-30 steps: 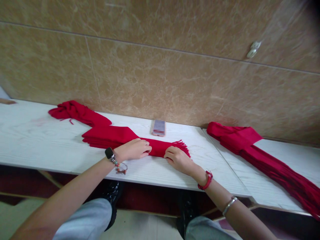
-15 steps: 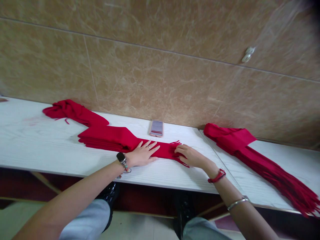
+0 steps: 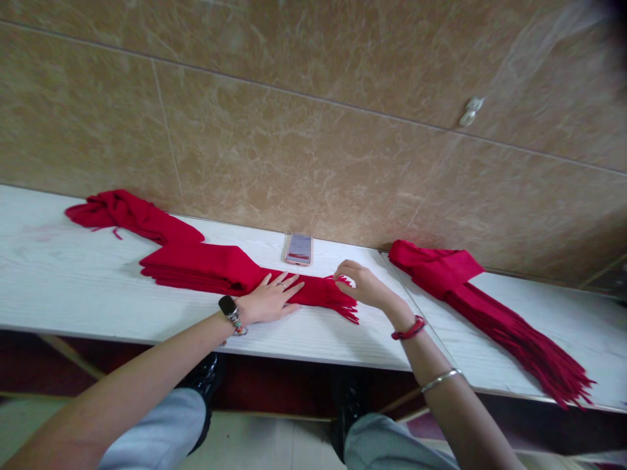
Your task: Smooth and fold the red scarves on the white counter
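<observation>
A red scarf lies on the white bench, folded into a thick layered stack at its left. A flatter strip runs from the stack to the right and ends in a fringe. My left hand rests flat on this strip, fingers spread, just right of the stack. Over the fringed end, my right hand is raised with its fingers loosely bent and the thumb apart; I see nothing gripped in it. Behind the stack, touching it, is a bunched length of red cloth; whether it belongs to the same scarf I cannot tell.
Another red scarf, folded over at its top, stretches along the right of the bench, its fringe near the front edge. A phone lies behind the strip. A marbled wall with a small white fixture borders the back.
My right hand has lifted from the fringe, which now lies more spread out. My left hand stays flat on the strip. The whole view has shifted slightly.
</observation>
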### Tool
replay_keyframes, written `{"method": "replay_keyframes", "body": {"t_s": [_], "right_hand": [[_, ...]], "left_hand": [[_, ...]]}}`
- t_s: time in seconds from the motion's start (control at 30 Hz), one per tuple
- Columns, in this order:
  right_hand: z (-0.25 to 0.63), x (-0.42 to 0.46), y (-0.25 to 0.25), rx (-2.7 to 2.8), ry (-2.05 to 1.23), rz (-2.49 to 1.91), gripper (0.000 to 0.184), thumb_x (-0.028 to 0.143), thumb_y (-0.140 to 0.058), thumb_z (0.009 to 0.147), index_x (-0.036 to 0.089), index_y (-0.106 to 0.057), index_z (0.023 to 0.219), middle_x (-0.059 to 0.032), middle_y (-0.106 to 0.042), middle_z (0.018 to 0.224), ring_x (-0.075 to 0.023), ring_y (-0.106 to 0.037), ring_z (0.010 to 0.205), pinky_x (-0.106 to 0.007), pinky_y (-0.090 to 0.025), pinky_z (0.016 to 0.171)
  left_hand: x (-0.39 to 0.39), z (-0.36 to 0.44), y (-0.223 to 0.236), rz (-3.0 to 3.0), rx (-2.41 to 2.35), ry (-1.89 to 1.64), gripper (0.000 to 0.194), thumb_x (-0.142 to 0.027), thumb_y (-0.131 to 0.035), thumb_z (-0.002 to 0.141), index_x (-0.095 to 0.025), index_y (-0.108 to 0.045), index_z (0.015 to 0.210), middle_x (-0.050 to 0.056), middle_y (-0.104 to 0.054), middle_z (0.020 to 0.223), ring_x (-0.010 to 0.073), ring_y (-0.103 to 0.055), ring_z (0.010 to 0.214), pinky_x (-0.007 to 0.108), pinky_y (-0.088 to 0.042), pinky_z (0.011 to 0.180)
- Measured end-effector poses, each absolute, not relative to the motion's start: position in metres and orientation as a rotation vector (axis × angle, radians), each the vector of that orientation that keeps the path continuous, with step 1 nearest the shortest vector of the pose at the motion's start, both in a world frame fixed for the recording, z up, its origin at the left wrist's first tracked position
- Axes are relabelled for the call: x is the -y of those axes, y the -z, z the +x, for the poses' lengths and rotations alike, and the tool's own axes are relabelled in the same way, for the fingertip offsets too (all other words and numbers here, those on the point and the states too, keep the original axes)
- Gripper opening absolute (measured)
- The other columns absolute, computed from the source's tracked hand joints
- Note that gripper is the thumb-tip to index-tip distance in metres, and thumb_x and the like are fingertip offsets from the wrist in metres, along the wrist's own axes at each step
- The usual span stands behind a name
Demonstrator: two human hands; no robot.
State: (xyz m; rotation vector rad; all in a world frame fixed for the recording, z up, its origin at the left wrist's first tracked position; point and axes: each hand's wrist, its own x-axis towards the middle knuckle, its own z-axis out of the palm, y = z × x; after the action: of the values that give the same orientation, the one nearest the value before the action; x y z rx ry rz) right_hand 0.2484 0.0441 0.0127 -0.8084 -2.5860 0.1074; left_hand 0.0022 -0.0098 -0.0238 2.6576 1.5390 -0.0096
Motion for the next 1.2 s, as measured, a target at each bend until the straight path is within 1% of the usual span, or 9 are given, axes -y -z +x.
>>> {"method": "replay_keyframes", "body": {"t_s": [0.07, 0.2, 0.37, 0.5, 0.6, 0.7, 0.87, 1.03, 1.2], "right_hand": [[0.231, -0.051, -0.003, 2.656, -0.098, -0.842, 0.013, 0.01, -0.048, 0.077, 0.015, -0.059, 0.081, -0.0076, -0.058, 0.088, -0.0155, -0.053, 0.083, -0.028, -0.043, 0.078], [0.22, -0.065, 0.014, 2.8, -0.082, -0.897, 0.013, 0.008, -0.048, 0.072, 0.015, -0.06, 0.074, -0.0061, -0.06, 0.079, -0.0143, -0.052, 0.074, -0.026, -0.041, 0.072], [0.234, -0.063, 0.01, 2.897, 0.051, -1.034, 0.017, 0.012, -0.045, 0.076, 0.016, -0.061, 0.079, -0.006, -0.061, 0.084, -0.0147, -0.054, 0.079, -0.024, -0.038, 0.071], [0.255, -0.059, 0.006, 2.865, 0.113, -1.202, 0.02, 0.013, -0.042, 0.079, 0.018, -0.061, 0.081, -0.005, -0.062, 0.087, -0.0131, -0.054, 0.073, -0.022, -0.037, 0.064], [0.27, -0.06, 0.004, 2.859, 0.103, -1.303, 0.018, 0.011, -0.044, 0.077, 0.017, -0.062, 0.078, -0.0061, -0.062, 0.087, -0.0124, -0.054, 0.069, -0.022, -0.038, 0.063], [0.276, -0.06, -0.001, 2.796, 0.066, -1.223, 0.017, 0.008, -0.046, 0.073, 0.015, -0.062, 0.076, -0.0074, -0.06, 0.087, -0.0129, -0.054, 0.071, -0.024, -0.041, 0.068], [0.251, -0.057, -0.006, 2.665, 0.018, -0.901, 0.018, 0.009, -0.047, 0.073, 0.015, -0.061, 0.084, -0.0086, -0.057, 0.092, -0.016, -0.053, 0.085, -0.028, -0.042, 0.079], [0.227, -0.06, 0.007, 2.823, -0.017, -0.923, 0.016, 0.008, -0.048, 0.069, 0.015, -0.061, 0.077, -0.0069, -0.06, 0.081, -0.0161, -0.054, 0.078, -0.026, -0.042, 0.072], [0.233, -0.058, 0.01, 2.881, 0.035, -0.983, 0.017, 0.012, -0.047, 0.073, 0.016, -0.062, 0.079, -0.006, -0.063, 0.084, -0.0154, -0.055, 0.078, -0.024, -0.04, 0.071]], "left_hand": [[0.009, 0.002, 0.024, 2.665, -1.538, 0.009, 0.059, -0.049, -0.026, 0.09, -0.021, -0.019, 0.141, 0.006, -0.014, 0.149, 0.0281, -0.007, 0.136, 0.053, -0.01, 0.105], [0.007, 0.001, 0.025, 2.642, -1.526, 0.029, 0.06, -0.051, -0.026, 0.09, -0.022, -0.017, 0.142, 0.005, -0.011, 0.149, 0.028, -0.006, 0.136, 0.054, -0.01, 0.105], [0.005, 0.0, 0.023, 2.597, -1.501, 0.073, 0.061, -0.053, -0.025, 0.089, -0.024, -0.015, 0.142, 0.004, -0.008, 0.149, 0.0274, -0.003, 0.136, 0.054, -0.009, 0.105], [0.004, 0.0, 0.023, 2.588, -1.513, 0.062, 0.06, -0.053, -0.026, 0.089, -0.025, -0.015, 0.142, 0.004, -0.01, 0.149, 0.0273, -0.004, 0.136, 0.053, -0.008, 0.105], [0.005, 0.0, 0.024, 2.595, -1.517, 0.058, 0.06, -0.052, -0.026, 0.089, -0.025, -0.015, 0.142, 0.004, -0.011, 0.149, 0.0275, -0.004, 0.136, 0.053, -0.008, 0.105], [0.005, 0.0, 0.024, 2.6, -1.52, 0.059, 0.06, -0.052, -0.027, 0.089, -0.025, -0.016, 0.142, 0.005, -0.01, 0.149, 0.0281, -0.005, 0.136, 0.054, -0.009, 0.105], [0.003, 0.0, 0.025, 2.611, -1.514, 0.053, 0.063, -0.054, -0.026, 0.089, -0.022, -0.017, 0.142, 0.007, -0.01, 0.149, 0.0292, -0.007, 0.135, 0.056, -0.01, 0.103], [0.003, -0.001, 0.025, 2.609, -1.518, 0.057, 0.062, -0.054, -0.026, 0.089, -0.024, -0.015, 0.142, 0.006, -0.01, 0.149, 0.0277, -0.005, 0.136, 0.054, -0.009, 0.104], [0.005, 0.0, 0.023, 2.597, -1.52, 0.06, 0.06, -0.054, -0.026, 0.089, -0.025, -0.016, 0.142, 0.006, -0.01, 0.149, 0.0275, -0.004, 0.136, 0.053, -0.01, 0.104]]}}
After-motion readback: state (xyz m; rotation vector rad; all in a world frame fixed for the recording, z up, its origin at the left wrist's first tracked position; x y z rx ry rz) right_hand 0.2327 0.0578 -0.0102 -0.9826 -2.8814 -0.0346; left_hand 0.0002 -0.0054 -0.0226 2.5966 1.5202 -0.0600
